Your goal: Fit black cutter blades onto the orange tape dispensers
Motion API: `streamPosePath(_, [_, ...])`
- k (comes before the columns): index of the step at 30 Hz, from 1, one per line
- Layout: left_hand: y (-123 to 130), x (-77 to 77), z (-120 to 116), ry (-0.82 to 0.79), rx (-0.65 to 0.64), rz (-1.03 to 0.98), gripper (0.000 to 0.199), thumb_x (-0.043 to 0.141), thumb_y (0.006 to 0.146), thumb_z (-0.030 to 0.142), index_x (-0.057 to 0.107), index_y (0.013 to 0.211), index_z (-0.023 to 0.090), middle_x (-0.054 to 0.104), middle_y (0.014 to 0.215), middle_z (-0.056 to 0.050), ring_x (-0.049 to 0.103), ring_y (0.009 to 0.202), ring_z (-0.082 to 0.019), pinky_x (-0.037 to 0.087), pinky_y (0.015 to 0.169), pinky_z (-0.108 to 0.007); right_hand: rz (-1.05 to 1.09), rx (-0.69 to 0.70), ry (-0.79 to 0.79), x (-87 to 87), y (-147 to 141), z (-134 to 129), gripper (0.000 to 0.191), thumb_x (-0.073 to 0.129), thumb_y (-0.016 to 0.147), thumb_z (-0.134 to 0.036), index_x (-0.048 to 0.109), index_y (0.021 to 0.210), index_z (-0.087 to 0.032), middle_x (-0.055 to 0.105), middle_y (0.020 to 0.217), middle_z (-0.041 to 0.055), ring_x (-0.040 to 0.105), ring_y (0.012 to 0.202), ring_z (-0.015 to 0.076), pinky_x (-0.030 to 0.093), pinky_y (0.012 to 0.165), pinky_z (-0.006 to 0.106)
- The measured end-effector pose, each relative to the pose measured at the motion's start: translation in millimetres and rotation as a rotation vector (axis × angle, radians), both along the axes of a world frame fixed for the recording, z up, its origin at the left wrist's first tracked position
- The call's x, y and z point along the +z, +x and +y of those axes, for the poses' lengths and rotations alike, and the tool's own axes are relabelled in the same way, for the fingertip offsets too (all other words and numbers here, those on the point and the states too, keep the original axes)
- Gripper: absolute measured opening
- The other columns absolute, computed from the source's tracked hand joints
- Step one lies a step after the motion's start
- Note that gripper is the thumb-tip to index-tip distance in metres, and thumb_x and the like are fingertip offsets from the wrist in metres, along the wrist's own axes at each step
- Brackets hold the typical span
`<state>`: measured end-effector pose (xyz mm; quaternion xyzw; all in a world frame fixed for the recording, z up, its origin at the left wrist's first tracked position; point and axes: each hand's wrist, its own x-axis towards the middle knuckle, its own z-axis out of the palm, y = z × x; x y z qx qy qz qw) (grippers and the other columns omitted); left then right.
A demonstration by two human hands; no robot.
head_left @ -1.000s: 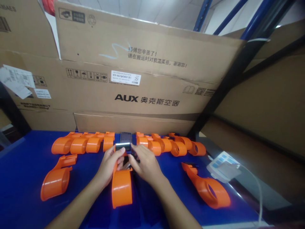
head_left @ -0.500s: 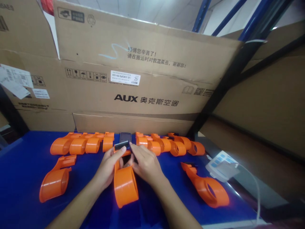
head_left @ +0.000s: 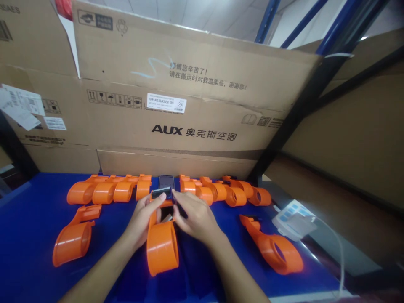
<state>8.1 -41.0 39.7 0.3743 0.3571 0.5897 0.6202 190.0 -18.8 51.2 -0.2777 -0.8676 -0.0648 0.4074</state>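
An orange plastic tape dispenser is held between both hands at the middle of the blue surface, its round hub toward me. My left hand is closed around the left side of its head, thumb lying on a black toothed blade piece there. On the other side, my right hand pinches the head's right end with bent fingers, close to the black piece. The fingers partly hide the dispenser's head. A small greyish bit shows under it by the right fingertips, too unclear to name.
More orange dispensers stand in a row at the back, some with black parts. Single ones lie left and right. A phone-like device rests behind my hands. A white box with a cable sits right, before large cardboard boxes.
The dispenser's hub has swung slightly left. My right fingers have shifted a little at its head, opening a gap beneath. Both hands keep their hold.
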Motion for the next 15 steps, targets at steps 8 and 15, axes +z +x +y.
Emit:
streamPosePath(8, [3,-12.8,1,0.130,0.010,0.279,0.036,0.070,0.088,0.054,0.067,0.086,0.018,0.053,0.042,0.004,0.047,0.036,-0.010,0.034,0.046,-0.022,0.084,0.001,-0.058,-1.8,13,2,0.029,0.069,0.092,-0.030,0.066,0.118,-0.017,0.075,0.089,0.0091,0.068,0.072,0.0212,0.057,0.067,0.035])
streamPosePath(15, [-3,-3.4,-1,0.125,-0.094,0.207,0.039,0.066,0.089,0.052,0.070,0.081,0.015,0.050,0.037,0.003,0.042,0.034,-0.010,0.031,0.044,-0.023,0.224,0.000,-0.202,-0.3,8,-3,0.019,0.051,0.097,-0.024,0.068,0.102,-0.019,0.072,0.079,0.0057,0.066,0.069,0.0188,0.053,0.065,0.030])
